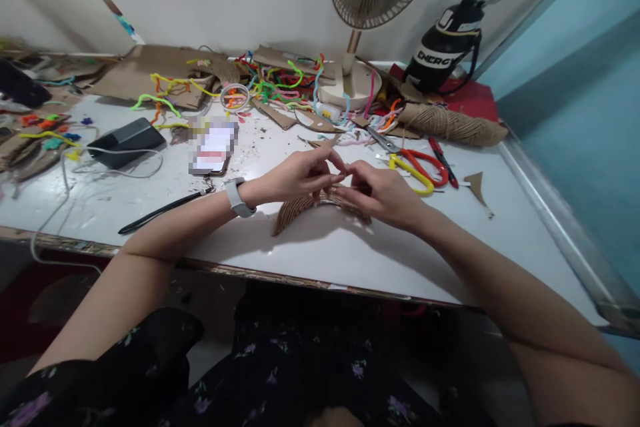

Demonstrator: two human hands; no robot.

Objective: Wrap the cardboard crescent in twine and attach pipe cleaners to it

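curved twine-wrapped cardboard piece point(295, 212) being wound at the table's near edge
the strand is pinched by left hand point(295, 177) and right hand point(383, 195) above the piece; tension likely needed next.

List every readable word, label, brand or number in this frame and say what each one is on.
"ENERG": white letters on the black bottle at the back right of the table; the word runs on around the curve, out of sight.
Phone screen: blurred, nothing readable.
Small label on the fan base: too small to read.
Watch on the left hand: face not visible.
No other text.
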